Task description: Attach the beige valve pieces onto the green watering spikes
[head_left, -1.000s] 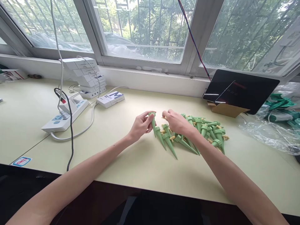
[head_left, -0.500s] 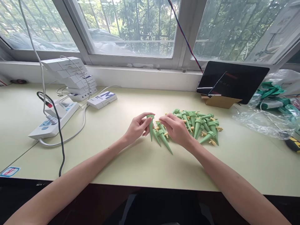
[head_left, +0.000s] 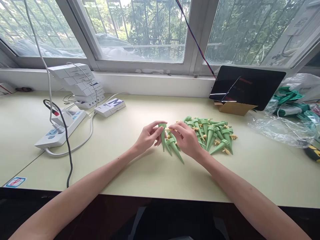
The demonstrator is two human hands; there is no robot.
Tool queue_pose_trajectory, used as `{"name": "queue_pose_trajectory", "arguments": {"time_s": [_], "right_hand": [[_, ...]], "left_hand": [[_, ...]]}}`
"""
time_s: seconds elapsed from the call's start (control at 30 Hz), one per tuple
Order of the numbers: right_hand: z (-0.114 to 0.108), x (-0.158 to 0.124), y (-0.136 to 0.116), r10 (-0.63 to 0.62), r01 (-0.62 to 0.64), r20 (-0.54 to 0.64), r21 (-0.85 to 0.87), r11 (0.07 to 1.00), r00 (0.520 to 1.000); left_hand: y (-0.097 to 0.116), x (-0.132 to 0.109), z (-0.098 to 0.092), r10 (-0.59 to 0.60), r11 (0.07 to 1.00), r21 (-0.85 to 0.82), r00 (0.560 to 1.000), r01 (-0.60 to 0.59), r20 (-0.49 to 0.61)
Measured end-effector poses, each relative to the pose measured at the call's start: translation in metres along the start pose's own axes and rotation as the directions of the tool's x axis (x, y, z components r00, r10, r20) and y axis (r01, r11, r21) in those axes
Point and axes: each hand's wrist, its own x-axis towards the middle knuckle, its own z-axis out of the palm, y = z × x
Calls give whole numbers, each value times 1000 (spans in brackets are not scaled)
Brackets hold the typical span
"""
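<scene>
My left hand (head_left: 147,137) is closed on a green plant watering spike (head_left: 163,140), cap up and tip pointing down. My right hand (head_left: 188,138) pinches a small yellow valve (head_left: 169,129), which reaches sideways to the spike just under its cap. Whether the valve sits in the spike or only touches it, I cannot tell. Two more green spikes lie below and between my hands, the nearer spike (head_left: 176,151) pointing toward me. Beyond my right hand, a heap of green spikes (head_left: 211,136) with yellow valves spreads over the table.
A dark tablet (head_left: 246,87) leans on a cardboard stand (head_left: 235,108) at the back right. Clear plastic wrapping (head_left: 282,130) and green packets (head_left: 290,96) lie at far right. A power strip (head_left: 60,130), its cables, stacked white boxes (head_left: 80,80) and a single box (head_left: 110,107) occupy the left.
The yellow valve now shows between my right fingertips and the spike. Both hands otherwise keep nearly the same pose, and the view has shifted slightly.
</scene>
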Motion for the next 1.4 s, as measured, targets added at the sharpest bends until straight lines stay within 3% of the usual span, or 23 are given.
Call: {"name": "queue_pose_trajectory", "arguments": {"time_s": [0.23, 1.27, 1.4], "right_hand": [[2, -2, -3, 83, -83, -4, 20, 996, 997], [5, -3, -7, 121, -117, -55, 65, 991, 991], [5, -3, -8, 170, -165, -53, 90, 982, 984]], "left_hand": [[1, 0, 1, -4, 999, -35, 1000, 5, 4], [2, 0, 0, -11, 1000, -14, 1000, 11, 20], [2, -1, 0, -9, 1000, -6, 1000, 9, 25]]}}
